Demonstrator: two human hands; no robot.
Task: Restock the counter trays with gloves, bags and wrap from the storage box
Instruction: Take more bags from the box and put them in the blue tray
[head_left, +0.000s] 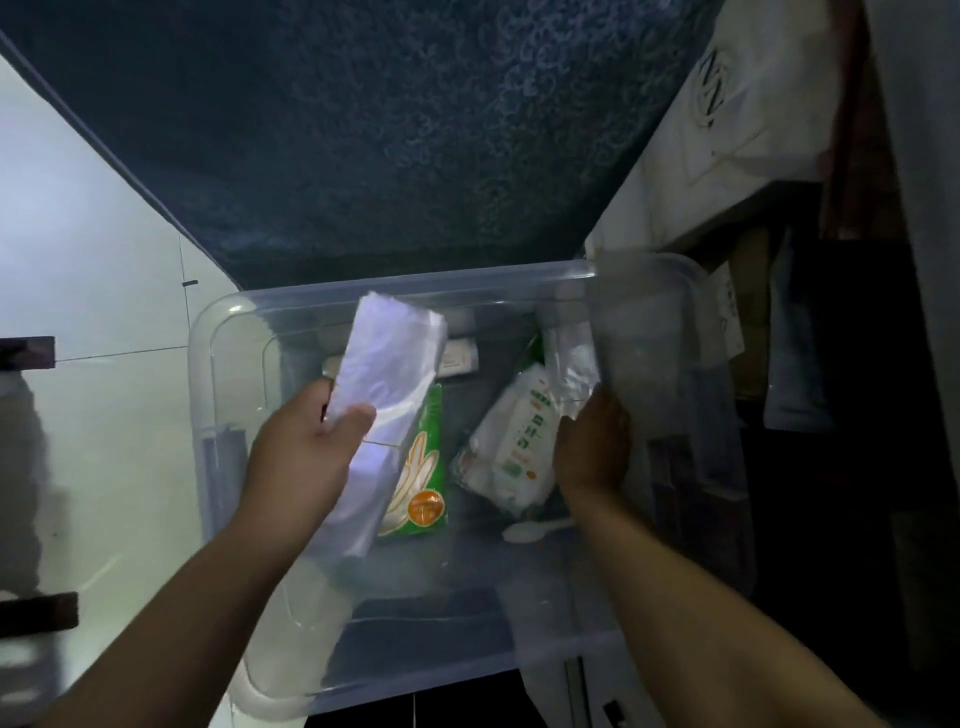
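Observation:
A clear plastic storage box (228, 332) stands open below me. My left hand (306, 447) grips a stack of white plastic bags (387, 364) and holds it above the box's left half. Under that stack a green glove packet (426, 467) with a hand printed on it lies on the box floor. My right hand (592, 447) reaches into the right half and holds a clear plastic packet (571, 369). Beside it lies a white packet with green print (514, 447). A white plastic spoon (535, 529) rests on the box floor near my right wrist.
A dark blue patterned cloth (389, 130) hangs behind the box. White tiled floor (93, 234) lies to the left. On the right are a white printed bag (727, 114) and dark shelving with stored items (810, 364). A flat white box (457, 353) lies at the storage box's back.

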